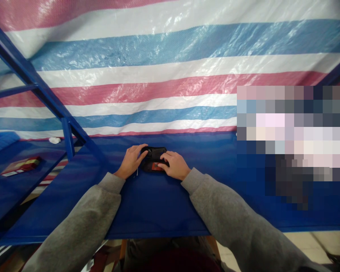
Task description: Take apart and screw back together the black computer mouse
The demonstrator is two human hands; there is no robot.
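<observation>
An open black case (158, 151) lies on the blue table (155, 204), with a red and dark item (155, 166) in its near half. My left hand (132, 160) holds the case at its left side, the fingers curved over the far left corner. At the right side, my right hand (175, 164) is on the case, its thumb and fingers reaching over the near half and the red item. A thin white strip hangs by the left edge of the case, just below my left fingers.
Blue metal bars (45, 92) rise at the left. Beyond them are a red and yellow box (22, 165), a crumpled white piece (54, 140) and a blue tray (1, 141). A striped sheet (147, 83) hangs behind. The right side is pixelated.
</observation>
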